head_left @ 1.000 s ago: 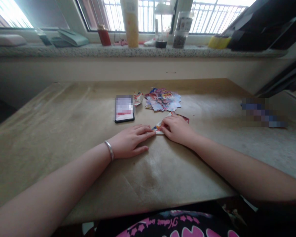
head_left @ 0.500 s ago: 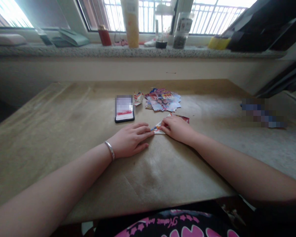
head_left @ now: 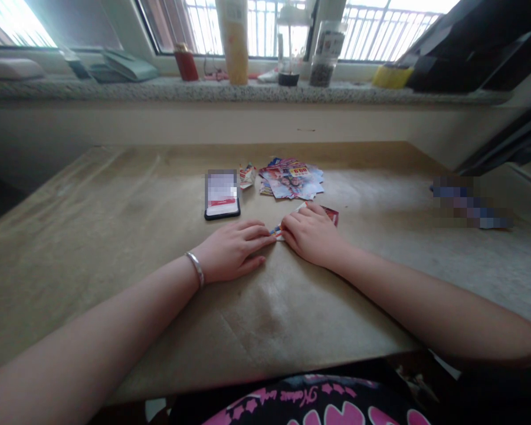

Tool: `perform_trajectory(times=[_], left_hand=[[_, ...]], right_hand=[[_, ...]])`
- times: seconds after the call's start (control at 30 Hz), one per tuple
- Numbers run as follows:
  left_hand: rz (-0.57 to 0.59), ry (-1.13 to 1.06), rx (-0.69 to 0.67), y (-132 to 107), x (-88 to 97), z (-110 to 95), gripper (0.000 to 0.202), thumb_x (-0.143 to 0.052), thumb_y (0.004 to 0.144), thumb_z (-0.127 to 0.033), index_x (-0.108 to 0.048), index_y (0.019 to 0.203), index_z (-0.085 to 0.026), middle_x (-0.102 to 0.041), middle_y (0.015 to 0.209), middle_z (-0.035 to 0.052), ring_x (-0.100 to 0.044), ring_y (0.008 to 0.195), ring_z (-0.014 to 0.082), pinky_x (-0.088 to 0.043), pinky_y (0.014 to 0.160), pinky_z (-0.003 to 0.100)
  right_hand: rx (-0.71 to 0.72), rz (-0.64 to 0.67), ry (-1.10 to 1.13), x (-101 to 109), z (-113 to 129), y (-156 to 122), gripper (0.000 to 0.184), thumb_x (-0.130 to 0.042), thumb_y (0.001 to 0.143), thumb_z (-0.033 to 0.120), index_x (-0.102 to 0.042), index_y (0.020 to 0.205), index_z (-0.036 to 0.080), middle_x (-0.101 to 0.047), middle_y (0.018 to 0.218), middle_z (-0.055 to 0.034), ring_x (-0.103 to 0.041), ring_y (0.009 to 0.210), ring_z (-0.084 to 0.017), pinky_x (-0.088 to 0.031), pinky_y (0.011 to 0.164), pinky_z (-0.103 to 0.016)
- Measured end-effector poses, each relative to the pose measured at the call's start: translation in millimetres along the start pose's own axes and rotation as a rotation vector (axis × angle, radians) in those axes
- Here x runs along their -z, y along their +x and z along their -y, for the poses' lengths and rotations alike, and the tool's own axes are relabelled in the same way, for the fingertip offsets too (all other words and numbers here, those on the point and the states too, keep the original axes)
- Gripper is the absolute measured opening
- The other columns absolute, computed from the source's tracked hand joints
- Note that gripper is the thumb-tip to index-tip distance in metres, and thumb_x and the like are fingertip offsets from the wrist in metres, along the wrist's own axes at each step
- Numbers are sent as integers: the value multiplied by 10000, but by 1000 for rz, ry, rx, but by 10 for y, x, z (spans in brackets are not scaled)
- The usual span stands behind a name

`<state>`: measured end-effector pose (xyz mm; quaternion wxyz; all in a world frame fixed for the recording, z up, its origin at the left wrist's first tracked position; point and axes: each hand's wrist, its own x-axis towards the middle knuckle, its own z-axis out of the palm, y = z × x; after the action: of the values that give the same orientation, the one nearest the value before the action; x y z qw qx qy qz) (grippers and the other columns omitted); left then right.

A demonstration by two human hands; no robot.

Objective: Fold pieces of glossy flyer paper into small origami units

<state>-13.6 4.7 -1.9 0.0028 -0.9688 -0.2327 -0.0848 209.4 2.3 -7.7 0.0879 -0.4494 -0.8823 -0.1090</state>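
A small folded piece of printed paper (head_left: pixel 276 232) lies on the table in front of me, with white, blue and orange showing at its left corner. My left hand (head_left: pixel 234 251) rests flat with its fingers stretched out, the fingertips touching that left corner. Over the middle of the paper, my right hand (head_left: pixel 312 233) is closed, its fingers bent and pressed down on it. A dark red printed part (head_left: pixel 333 215) sticks out behind the right hand. Most of the paper is hidden under that hand.
Beyond my hands lie a phone (head_left: pixel 222 195), a folded paper piece (head_left: pixel 248 176) and a fanned stack of printed leaflets (head_left: pixel 294 179). A blurred bluish item (head_left: pixel 469 203) is at the right. Bottles and containers line the stone windowsill (head_left: pixel 137 91).
My right hand has slid a little left and toward me along the paper, covering more of it, and its fingers are more curled. My left hand stays in place.
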Motion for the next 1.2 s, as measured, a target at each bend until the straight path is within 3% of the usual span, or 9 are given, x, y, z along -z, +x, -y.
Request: perform_trajectory(times=[0.4, 1.2], left_hand=[[-100, 17, -68, 2, 8, 64, 336, -416, 939, -281, -612, 1185, -163, -643, 1078, 101, -572, 1018, 205, -509, 872, 338], [-4, 71, -92, 75, 3, 70, 349, -468, 901, -256, -541, 1235, -188, -619, 1072, 80, -530, 999, 215, -455, 867, 340]], right_hand=[[-150, 18, 281, -122, -117, 56, 203, -571, 852, 389, -640, 813, 203, -703, 862, -42, -582, 875, -223, -287, 885, -375], [-168, 60, 335, -151, -145, 92, 188, -594, 833, 379, -655, 784, 207, -706, 850, -44, -602, 874, -229, -314, 902, -412]])
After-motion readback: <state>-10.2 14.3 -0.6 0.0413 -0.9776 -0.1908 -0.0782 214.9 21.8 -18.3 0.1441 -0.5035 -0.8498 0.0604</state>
